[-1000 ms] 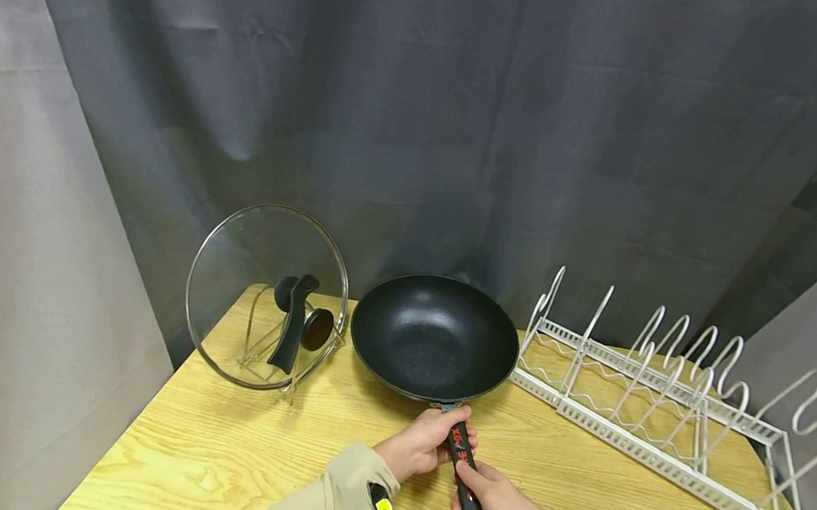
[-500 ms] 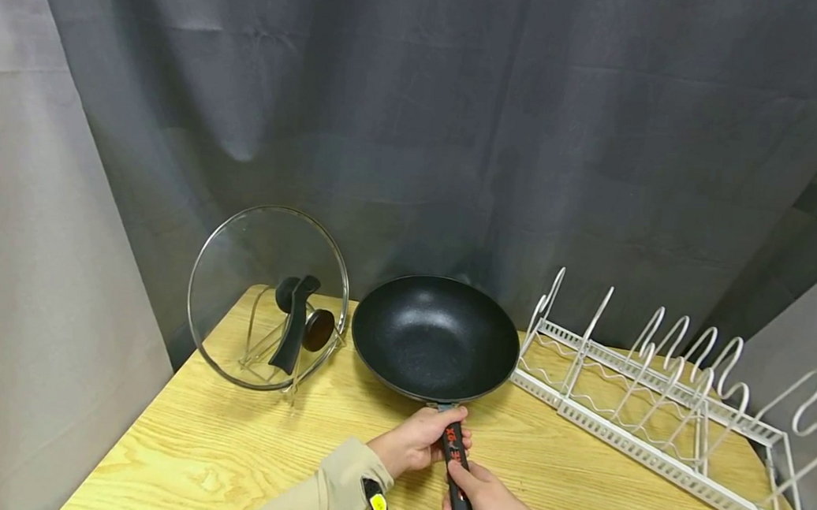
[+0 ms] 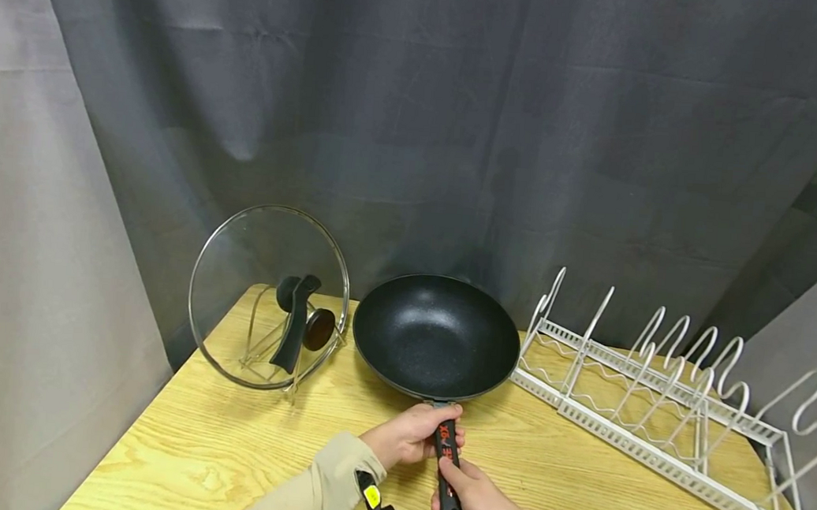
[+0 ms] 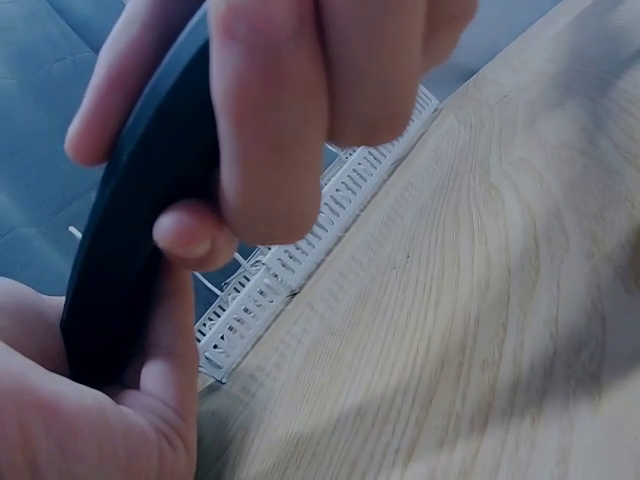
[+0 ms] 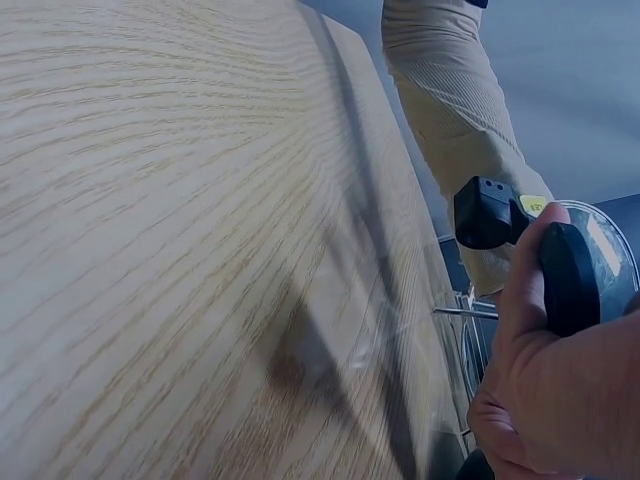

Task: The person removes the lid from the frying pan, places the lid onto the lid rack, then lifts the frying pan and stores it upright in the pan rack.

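A black wok [image 3: 435, 340] stands at the middle back of the table, its inside facing up and its handle [image 3: 448, 439] pointing toward me. Close to the bowl my left hand [image 3: 410, 435] grips the handle, thumb on top. My right hand [image 3: 480, 501] holds the same handle nearer its end, where a hanging hole shows. In the left wrist view, curled fingers [image 4: 270, 130] wrap about the dark handle [image 4: 140, 220]. The right wrist view shows my right hand [image 5: 530, 390] around the handle's black end [image 5: 568, 280].
Left of the wok, a glass lid [image 3: 234, 306] with a black handle leans upright in a wire stand [image 3: 249, 346]. On the right lies a long white rack [image 3: 659, 442] with several wavy upright dividers. A grey curtain [image 3: 445, 131] hangs behind the wooden table [image 3: 223, 463].
Both hands and the handle's end have swung to the left, so the handle points more straight at me. The bowl has barely shifted; lid and rack stay put.
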{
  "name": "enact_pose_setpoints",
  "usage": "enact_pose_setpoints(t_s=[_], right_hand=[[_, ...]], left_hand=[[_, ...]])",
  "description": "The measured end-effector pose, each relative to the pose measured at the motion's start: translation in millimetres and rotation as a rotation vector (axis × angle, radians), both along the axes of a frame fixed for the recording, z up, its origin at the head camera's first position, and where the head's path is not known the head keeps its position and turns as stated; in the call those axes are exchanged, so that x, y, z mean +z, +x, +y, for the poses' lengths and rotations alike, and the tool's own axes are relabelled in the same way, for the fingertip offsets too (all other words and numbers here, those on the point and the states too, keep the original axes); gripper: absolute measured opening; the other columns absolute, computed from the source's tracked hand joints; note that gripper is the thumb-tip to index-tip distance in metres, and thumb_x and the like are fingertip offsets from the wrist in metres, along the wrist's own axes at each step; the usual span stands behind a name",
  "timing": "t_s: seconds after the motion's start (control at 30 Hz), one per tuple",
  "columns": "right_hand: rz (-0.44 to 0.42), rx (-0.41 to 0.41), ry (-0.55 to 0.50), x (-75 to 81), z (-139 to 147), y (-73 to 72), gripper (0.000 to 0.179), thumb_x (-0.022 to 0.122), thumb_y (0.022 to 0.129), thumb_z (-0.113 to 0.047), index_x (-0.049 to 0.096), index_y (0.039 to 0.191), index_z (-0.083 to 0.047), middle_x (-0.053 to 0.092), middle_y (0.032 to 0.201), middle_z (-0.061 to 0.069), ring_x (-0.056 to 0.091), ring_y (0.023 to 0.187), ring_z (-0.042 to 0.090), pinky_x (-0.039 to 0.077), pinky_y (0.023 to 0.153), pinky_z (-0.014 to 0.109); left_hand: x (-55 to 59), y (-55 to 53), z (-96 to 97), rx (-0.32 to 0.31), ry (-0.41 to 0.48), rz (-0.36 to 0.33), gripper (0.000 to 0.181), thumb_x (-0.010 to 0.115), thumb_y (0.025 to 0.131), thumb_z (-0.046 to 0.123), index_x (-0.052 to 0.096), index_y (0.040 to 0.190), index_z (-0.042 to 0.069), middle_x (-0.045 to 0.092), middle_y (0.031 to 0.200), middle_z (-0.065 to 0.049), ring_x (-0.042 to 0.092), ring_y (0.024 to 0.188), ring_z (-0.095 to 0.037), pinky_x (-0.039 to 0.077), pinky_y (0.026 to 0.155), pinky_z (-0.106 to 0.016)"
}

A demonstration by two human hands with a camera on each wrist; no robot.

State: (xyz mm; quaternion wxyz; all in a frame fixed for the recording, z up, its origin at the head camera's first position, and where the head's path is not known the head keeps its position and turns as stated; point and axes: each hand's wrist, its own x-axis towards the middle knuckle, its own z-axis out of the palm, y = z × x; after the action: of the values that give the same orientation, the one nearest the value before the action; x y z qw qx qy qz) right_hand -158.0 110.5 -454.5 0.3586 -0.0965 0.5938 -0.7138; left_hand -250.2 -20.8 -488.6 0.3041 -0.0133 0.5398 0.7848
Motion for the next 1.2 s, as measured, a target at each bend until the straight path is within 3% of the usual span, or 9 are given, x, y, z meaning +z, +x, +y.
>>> enact_pose_setpoints(t_s=[0.73,1.2], right_hand=[[0.019,-0.062,0.002,-2.0,-14,0.8,0.035,0.023,0.105,-0.027,0.025,0.115,0.007,0.052,0.074,0.005,0.062,0.056,0.011,0.051,0.053,0.024],[-0.024,-0.128,0.021,-6.4,-27,-0.9,0.037,0.036,0.102,-0.033,0.04,0.097,0.003,0.053,0.06,0.0,0.059,0.047,0.009,0.051,0.046,0.023]], left_hand=[[0.4,-3.3,-8.8,-0.072,-0.015,0.016,0.017,0.047,0.099,0.02,0.049,0.087,0.008,0.057,0.067,0.0,0.059,0.061,-0.005,0.053,0.058,-0.018],[-1.6,-3.6,-12.1,-0.074,-0.008,0.025,0.02,0.046,0.099,0.02,0.051,0.084,0.008,0.056,0.067,0.0,0.058,0.061,-0.005,0.053,0.06,-0.021]])
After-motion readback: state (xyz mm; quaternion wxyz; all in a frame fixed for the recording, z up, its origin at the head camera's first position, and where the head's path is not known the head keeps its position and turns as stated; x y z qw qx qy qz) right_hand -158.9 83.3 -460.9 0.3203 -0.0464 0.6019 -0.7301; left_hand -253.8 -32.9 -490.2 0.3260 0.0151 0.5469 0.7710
